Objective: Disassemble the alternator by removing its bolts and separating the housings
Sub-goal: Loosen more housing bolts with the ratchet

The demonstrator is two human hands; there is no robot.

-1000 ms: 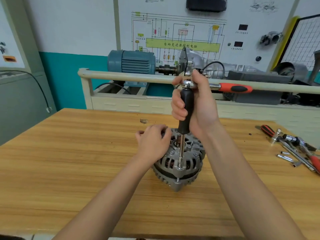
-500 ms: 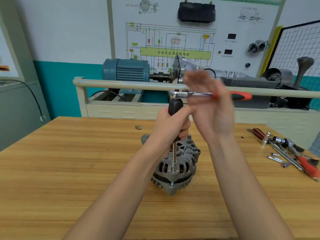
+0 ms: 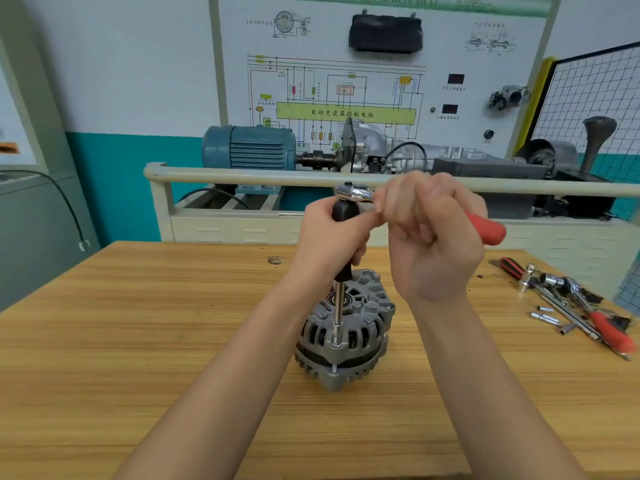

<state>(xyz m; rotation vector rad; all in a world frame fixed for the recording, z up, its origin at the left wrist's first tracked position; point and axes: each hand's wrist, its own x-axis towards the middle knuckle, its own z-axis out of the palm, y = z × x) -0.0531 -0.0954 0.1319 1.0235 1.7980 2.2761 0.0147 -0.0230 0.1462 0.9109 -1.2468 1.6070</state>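
Alternator [image 3: 346, 327] below left fingers [image 3: 341, 230] clamped on extension [image 3: 343, 244], right fingers [image 3: 415, 209] on ratchet [image 3: 485, 230].

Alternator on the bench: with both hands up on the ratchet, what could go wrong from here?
1. Neither the left hand nor the right hand steadies the alternator; it stands loose on the table and may turn or tip under torque.
2. The long extension is tall, so the socket could slip off the bolt.
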